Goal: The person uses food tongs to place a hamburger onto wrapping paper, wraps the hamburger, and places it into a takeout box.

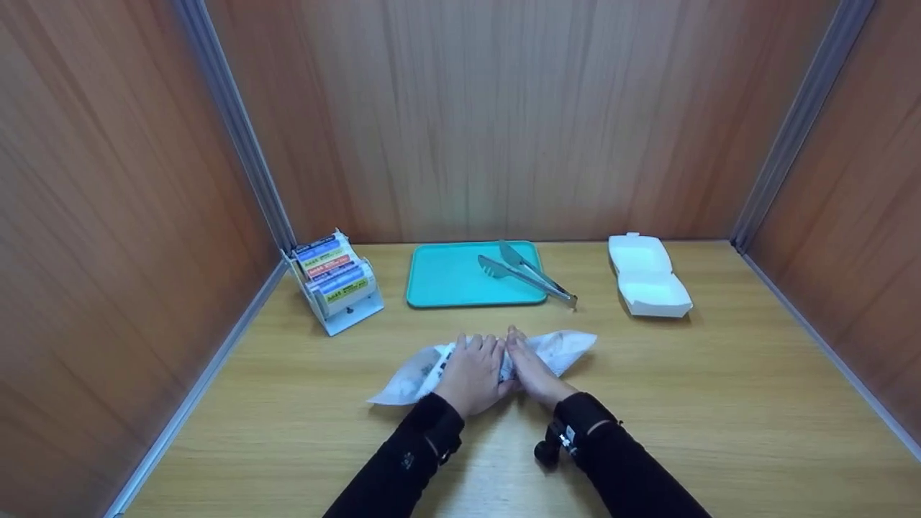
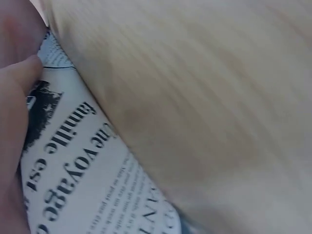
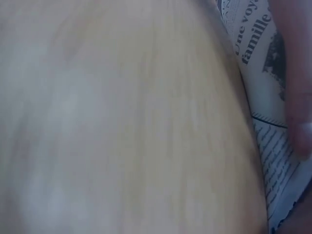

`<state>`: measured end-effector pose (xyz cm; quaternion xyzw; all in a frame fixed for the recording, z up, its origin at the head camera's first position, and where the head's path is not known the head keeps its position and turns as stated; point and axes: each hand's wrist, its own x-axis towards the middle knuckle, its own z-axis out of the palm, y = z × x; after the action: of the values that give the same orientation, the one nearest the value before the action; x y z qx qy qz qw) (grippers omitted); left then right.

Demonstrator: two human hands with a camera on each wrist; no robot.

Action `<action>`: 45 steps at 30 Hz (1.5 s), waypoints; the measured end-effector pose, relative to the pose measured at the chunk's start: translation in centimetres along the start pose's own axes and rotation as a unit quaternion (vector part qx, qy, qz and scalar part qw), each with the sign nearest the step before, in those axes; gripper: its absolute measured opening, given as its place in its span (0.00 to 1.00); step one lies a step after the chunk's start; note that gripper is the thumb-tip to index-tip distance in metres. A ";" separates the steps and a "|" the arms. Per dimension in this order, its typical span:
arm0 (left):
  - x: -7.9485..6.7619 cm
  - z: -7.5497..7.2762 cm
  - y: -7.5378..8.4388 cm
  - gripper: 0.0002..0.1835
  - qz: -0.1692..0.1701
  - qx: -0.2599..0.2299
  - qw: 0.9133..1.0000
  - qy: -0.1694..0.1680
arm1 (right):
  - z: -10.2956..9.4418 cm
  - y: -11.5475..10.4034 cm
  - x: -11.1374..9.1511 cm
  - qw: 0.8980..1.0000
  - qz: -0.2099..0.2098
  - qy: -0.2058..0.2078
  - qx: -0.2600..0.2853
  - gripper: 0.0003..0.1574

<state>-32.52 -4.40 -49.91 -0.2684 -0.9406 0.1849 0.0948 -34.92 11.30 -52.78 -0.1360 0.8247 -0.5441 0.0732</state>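
A newsprint-patterned sheet of wrapping paper (image 1: 414,374) lies folded over on the table in front of me, its pointed ends sticking out left and right. My left hand (image 1: 471,374) rests across its middle, fingers extended over the top. Close beside it, my right hand (image 1: 536,370) presses on the paper with straight fingers and is turned on its side. Printed French words show on the paper (image 2: 78,165) in the left wrist view. The right wrist view has the paper (image 3: 258,63) along its right side under a finger. Whatever the paper may enclose is hidden.
Behind the paper is a turquoise tray (image 1: 446,277) with metal tongs (image 1: 536,273) lying over its right part. An open white clamshell box (image 1: 651,277) stands at the right. At the left sits a white dispenser (image 1: 334,280) with printed labels. Wooden panels (image 1: 504,122) enclose the table.
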 end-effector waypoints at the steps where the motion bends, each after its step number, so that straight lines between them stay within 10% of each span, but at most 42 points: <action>1: -0.1 0.3 -0.1 0.46 -0.005 -0.027 1.000 0.007 | -0.1 0.2 -0.1 0.999 -0.008 -0.001 -0.033 0.41; 8: -0.8 1.3 -0.8 0.47 -0.041 -0.151 0.987 0.034 | -2.7 1.9 -1.0 0.959 -0.023 -0.014 -0.283 0.42; 16: -0.9 0.9 -0.8 0.49 -0.052 -0.146 0.988 0.006 | -6.3 2.3 -1.6 0.922 0.100 0.031 -0.372 0.60; 22: -0.9 0.6 -0.6 0.48 -0.047 -0.152 0.987 0.003 | -7.8 0.9 -1.1 0.895 0.178 0.101 -0.397 0.54; 34: -0.3 0.1 -0.4 0.49 -0.051 -0.169 0.984 -0.008 | -10.6 0.7 -0.6 0.934 0.268 0.064 -0.227 0.33; 45: 0.1 0.5 -0.4 0.48 -0.054 -0.191 0.980 -0.002 | -11.2 -1.6 -0.5 0.964 0.242 0.070 -0.084 0.31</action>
<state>-32.95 -4.86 -50.19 -0.2304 -0.9718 -0.0029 0.0502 -37.21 20.67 -46.85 0.1003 0.8787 -0.4473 0.1330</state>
